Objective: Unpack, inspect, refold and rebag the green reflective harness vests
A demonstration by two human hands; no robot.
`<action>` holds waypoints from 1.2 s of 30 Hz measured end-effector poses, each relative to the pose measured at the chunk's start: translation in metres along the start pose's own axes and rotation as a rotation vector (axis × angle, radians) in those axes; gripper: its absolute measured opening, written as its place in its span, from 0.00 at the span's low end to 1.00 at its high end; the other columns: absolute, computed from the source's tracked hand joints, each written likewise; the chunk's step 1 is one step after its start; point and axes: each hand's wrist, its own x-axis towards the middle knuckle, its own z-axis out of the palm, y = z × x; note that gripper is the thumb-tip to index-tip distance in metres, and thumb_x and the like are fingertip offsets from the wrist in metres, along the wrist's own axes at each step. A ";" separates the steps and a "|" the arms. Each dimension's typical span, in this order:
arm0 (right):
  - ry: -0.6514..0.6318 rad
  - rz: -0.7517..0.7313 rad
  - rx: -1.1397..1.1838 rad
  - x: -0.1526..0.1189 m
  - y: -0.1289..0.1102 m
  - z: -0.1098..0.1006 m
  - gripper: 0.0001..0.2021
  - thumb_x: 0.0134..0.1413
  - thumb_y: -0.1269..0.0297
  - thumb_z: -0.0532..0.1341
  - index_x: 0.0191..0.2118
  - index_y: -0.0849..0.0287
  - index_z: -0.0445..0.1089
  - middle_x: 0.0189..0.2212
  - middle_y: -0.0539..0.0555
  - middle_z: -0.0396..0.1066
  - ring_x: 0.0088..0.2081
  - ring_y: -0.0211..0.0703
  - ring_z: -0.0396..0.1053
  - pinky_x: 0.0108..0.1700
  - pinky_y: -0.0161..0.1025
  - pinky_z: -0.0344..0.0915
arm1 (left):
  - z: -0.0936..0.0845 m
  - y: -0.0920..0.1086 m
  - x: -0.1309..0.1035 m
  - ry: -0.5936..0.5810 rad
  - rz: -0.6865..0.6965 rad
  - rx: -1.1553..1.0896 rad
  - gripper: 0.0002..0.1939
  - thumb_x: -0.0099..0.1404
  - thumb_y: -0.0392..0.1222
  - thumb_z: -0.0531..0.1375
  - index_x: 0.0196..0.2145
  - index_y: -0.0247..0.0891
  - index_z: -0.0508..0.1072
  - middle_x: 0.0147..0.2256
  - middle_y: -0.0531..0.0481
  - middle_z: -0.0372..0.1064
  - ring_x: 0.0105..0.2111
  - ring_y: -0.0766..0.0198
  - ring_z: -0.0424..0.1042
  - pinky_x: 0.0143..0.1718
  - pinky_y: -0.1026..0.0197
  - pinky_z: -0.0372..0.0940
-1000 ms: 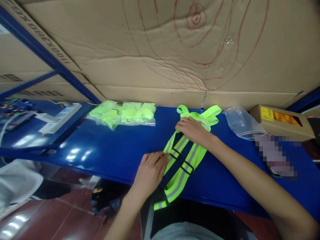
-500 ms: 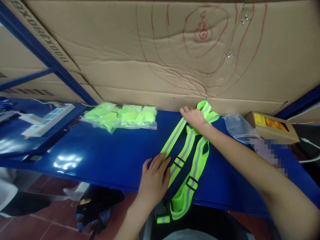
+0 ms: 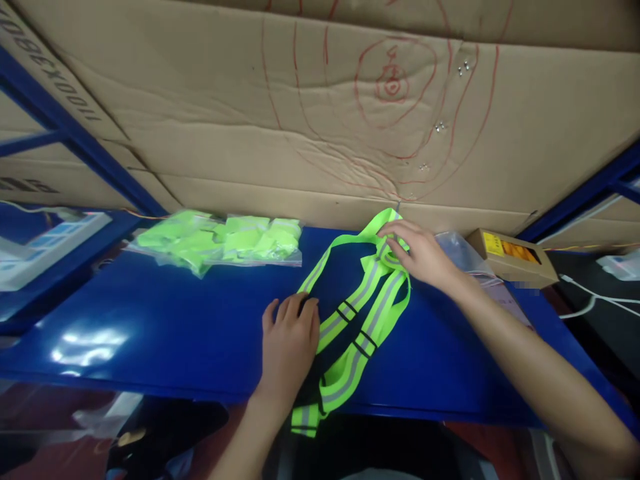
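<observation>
A bright green reflective strap (image 3: 345, 379) with grey stripes and black sliders lies in long loops on the blue table, its lower end hanging over the front edge. My right hand (image 3: 417, 250) has its fingers closed on the bunched far end of the strap, near the cardboard. Over the left strand rests my left hand (image 3: 290, 340), palm down with bent fingers; its fingertips touch the strap, and what lies under the palm is hidden.
Clear bags of folded green straps (image 3: 250, 240) lie at the back left. A white power strip (image 3: 55, 247) is at far left. A plastic bag (image 3: 463, 253) and small cardboard box (image 3: 515, 257) stand right. Upright cardboard (image 3: 210, 100) closes off the back.
My right hand has drawn its fingers together on the strap's far end. The left strand has gone from straight to a slack curve. The whole view has shifted a little.
</observation>
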 end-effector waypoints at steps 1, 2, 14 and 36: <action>0.020 0.008 -0.051 -0.018 -0.002 0.002 0.12 0.69 0.69 0.54 0.50 0.54 0.74 0.50 0.58 0.77 0.52 0.53 0.73 0.56 0.53 0.68 | -0.001 0.003 0.001 0.022 0.031 -0.029 0.10 0.75 0.37 0.56 0.48 0.39 0.76 0.49 0.41 0.77 0.49 0.49 0.77 0.58 0.41 0.62; 0.030 0.035 -0.091 -0.036 -0.003 0.005 0.12 0.69 0.69 0.54 0.50 0.54 0.74 0.49 0.58 0.77 0.52 0.54 0.73 0.55 0.54 0.68 | -0.001 0.006 0.001 0.035 0.066 -0.064 0.10 0.75 0.37 0.56 0.49 0.38 0.75 0.49 0.41 0.77 0.50 0.50 0.76 0.57 0.43 0.64; -0.111 0.071 -0.219 -0.085 -0.020 0.043 0.20 0.73 0.61 0.54 0.65 0.53 0.66 0.67 0.61 0.64 0.67 0.57 0.60 0.64 0.57 0.59 | 0.010 -0.009 0.038 -0.139 0.095 -0.092 0.26 0.76 0.51 0.54 0.66 0.37 0.62 0.66 0.33 0.61 0.63 0.40 0.67 0.56 0.41 0.69; 0.021 0.335 -0.310 -0.089 -0.007 0.046 0.24 0.69 0.58 0.58 0.65 0.61 0.63 0.58 0.64 0.73 0.54 0.61 0.70 0.51 0.53 0.63 | 0.091 0.008 0.171 -0.408 -0.027 0.132 0.17 0.72 0.35 0.49 0.56 0.37 0.66 0.43 0.37 0.77 0.42 0.44 0.79 0.42 0.49 0.70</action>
